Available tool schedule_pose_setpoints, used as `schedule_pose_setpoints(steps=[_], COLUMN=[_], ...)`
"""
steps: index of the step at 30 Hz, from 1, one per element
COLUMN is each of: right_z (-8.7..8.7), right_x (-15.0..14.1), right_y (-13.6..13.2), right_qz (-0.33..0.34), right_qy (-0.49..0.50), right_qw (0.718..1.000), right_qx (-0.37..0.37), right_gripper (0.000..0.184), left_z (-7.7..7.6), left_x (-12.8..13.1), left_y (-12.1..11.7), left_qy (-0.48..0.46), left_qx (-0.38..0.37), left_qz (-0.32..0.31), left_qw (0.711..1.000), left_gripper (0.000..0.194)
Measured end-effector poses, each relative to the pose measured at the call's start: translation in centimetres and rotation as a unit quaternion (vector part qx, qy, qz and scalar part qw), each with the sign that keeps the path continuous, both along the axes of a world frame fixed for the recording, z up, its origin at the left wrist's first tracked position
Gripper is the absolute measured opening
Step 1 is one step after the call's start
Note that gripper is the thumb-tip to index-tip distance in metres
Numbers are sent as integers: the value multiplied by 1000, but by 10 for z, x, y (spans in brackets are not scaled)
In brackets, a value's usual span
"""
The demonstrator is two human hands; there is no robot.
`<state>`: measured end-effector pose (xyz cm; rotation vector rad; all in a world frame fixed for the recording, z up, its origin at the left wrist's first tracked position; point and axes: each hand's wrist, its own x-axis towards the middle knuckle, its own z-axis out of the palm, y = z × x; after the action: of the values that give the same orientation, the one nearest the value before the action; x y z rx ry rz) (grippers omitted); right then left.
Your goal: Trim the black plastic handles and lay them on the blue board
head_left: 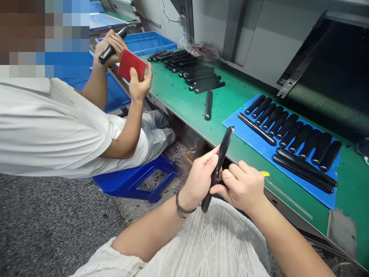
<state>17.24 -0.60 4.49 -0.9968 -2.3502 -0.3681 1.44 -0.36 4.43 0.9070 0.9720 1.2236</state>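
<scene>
My left hand is closed around a glossy black plastic handle, held tilted above my lap, its upper end pointing away from me. My right hand is in a fist close against the handle's right side. From behind that fist pokes the yellow end of a slim tool, which looks like a knife; most of it is hidden by the fingers. Its thumb is near the lower half of the handle, where a small thin edge shows. To the right, a blue sheet bears a row of similar black handles.
A green worktable runs along the wall, with a pile of black handles and one lone handle. At left, a co-worker on a blue stool holds a black handle and a red pad. Blue crates stand behind.
</scene>
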Motion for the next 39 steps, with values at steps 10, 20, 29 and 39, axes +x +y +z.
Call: schedule_pose_setpoints(steps=[10, 20, 29, 39], right_z=[-16, -26, -64, -84], right_x=[-13, -26, -38, -29], right_y=[-20, -24, -23, -2], right_qz=[30, 43, 5, -159], right_qy=[14, -21, 22, -109], right_qw=[997, 999, 998, 930], right_qx=[-75, -27, -53, -313], right_gripper=[67, 42, 22, 35], left_z=[1, -2, -27, -37], left_x=[-2, -15, -41, -61], left_y=[12, 22, 42, 45], left_qy=[-92, -177, -198, -242], left_qx=[-37, -124, -210, -226], left_qz=[42, 140, 253, 253], left_qw=[994, 966, 924, 909], left_gripper=[57, 34, 27, 27])
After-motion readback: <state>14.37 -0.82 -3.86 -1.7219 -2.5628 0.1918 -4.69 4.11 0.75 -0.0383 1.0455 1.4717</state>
